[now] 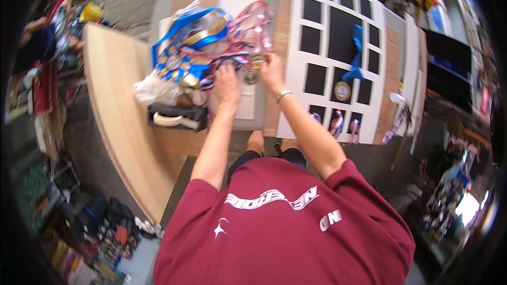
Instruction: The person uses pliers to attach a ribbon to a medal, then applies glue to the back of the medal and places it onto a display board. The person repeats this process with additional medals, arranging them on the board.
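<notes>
Right hand (272,71) pinches a gold medal (257,62) at the edge of the ribbon heap (200,47) on the bench (119,105). Left hand (227,85) lies flat, fingers pressed together, just beside a second medal (250,77). Right of them sits a white multi-window frame (338,37) holding a blue-ribboned medal (342,91). A black box (177,116) rests below the heap.

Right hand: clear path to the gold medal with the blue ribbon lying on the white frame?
Probably yes. The right hand is at the medal pile, just left of the white frame; the gold medal lies uncovered on top, nothing between. But that hand looks busy pinching another medal.
</notes>
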The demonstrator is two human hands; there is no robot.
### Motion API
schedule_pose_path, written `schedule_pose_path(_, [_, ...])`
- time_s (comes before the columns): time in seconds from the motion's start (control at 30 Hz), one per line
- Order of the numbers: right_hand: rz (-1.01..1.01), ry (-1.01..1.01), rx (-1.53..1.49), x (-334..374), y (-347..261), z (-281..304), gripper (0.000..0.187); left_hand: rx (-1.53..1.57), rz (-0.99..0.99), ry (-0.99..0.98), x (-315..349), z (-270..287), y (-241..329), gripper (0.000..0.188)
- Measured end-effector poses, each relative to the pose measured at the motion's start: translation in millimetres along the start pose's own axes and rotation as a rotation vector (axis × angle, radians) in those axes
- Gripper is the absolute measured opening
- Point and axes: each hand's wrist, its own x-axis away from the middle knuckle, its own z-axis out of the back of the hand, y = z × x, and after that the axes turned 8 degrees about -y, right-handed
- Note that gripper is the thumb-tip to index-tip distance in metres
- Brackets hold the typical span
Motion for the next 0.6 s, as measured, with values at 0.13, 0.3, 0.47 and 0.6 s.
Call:
schedule_pose_path(0.13, [0.095,-0.14,-0.079,62,-28,52,0.024,0.055,-0.03,0.039,5,-4,-12,0.025])
schedule_pose_path(0.3, [0.005,-0.278,-0.024,154,10,128,0.018,0.114,0.0,0.044,7,-6,-12,0.039])
schedule_pose_path(0.47, [-0.17,-0.106,0.063,222,47,204,0.019,0.165,0.032,-0.039,7,3,-5,0.043])
schedule_pose_path(0.6, [-0.311,0.062,0.089,250,96,257,0.019,0.132,0.023,-0.055,10,-2,-3,0.044])
